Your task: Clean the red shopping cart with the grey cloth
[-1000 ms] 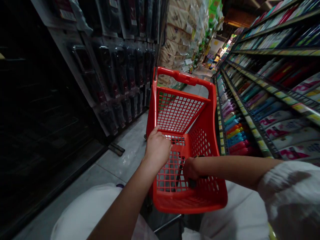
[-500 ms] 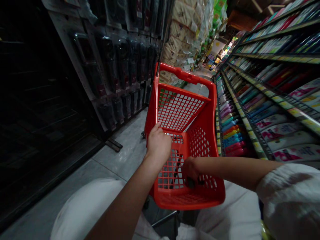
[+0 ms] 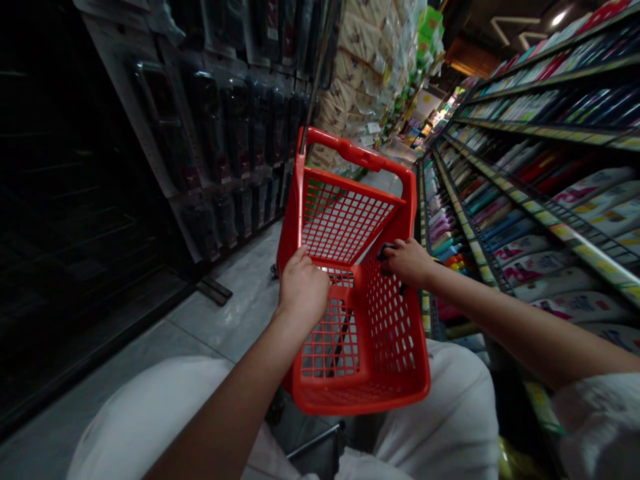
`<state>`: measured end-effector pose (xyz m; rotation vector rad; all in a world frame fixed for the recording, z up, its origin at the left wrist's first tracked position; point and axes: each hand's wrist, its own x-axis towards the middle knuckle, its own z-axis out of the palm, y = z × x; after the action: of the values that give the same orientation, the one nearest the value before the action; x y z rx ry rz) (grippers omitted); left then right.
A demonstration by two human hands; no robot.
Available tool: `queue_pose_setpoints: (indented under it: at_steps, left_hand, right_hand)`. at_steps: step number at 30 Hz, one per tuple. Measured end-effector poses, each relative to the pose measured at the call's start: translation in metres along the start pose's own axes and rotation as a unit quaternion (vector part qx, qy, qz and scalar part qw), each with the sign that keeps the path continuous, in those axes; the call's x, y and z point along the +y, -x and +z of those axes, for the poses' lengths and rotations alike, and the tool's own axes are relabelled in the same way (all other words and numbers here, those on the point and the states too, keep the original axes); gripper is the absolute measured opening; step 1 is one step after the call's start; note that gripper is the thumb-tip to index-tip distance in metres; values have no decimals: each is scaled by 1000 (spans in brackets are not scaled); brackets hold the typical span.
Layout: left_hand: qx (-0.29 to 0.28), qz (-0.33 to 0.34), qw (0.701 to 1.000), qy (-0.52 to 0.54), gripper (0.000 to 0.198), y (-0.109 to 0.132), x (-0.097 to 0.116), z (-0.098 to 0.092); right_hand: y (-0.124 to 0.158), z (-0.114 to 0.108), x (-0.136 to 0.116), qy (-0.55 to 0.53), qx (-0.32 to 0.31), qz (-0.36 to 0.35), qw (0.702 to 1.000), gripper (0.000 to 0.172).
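Observation:
A red plastic shopping cart basket (image 3: 360, 393) with grid sides stands between my knees, tilted in the view. My left hand (image 3: 303, 283) is closed over its left rim, with the thumb side toward the handle. My right hand (image 3: 407, 261) is at the right rim, fingers curled around a small dark object (image 3: 386, 251). Part of this object pokes out past the fingertips, and I cannot make out its kind. A thin dark band circles the right wrist. Through the grid of the basket floor the grey tiles show.
Shelves (image 3: 520, 193) packed with bottles run along the right. On the left, blister-packed dark goods (image 3: 235, 127) hang on a rack, whose metal foot (image 3: 214, 291) juts onto the tiled floor. Bagged tan packs (image 3: 357, 53) are stacked beyond the cart handle (image 3: 355, 152).
My right hand has risen from low inside the basket to its right rim, the dark object still in it. My left hand keeps its hold; the view has shifted slightly.

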<state>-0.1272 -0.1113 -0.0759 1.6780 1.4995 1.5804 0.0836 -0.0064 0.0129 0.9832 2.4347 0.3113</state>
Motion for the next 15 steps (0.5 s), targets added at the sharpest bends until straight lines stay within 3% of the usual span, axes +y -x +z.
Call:
queue_pose_setpoints:
  at_steps: [2,4,6,8,11,15]
  left_hand:
    - [-26,27,997,-63,34,1,3,2]
    - [-53,46,985,-160,35,1,10,5]
    - [-78,49,959,-267,33,2,19,9]
    - [-110,53,917,-381,31,3,28,14]
    - [-144,59,864,-479,32,7,40,21]
    - [-142,58,872,-465,34,14,52,33]
  right_hand:
    - [4,8,-13,14,-21,-5,1000,15]
    - [19,26,-40,52,-93,-62,992,16]
    - [38,46,-68,75,-169,-144,972,15]
    - [51,63,-81,92,-172,-147,970,16]
    - [50,69,-68,71,-132,-95,984,18]
    - [15,49,-20,67,-80,-14,994,19]
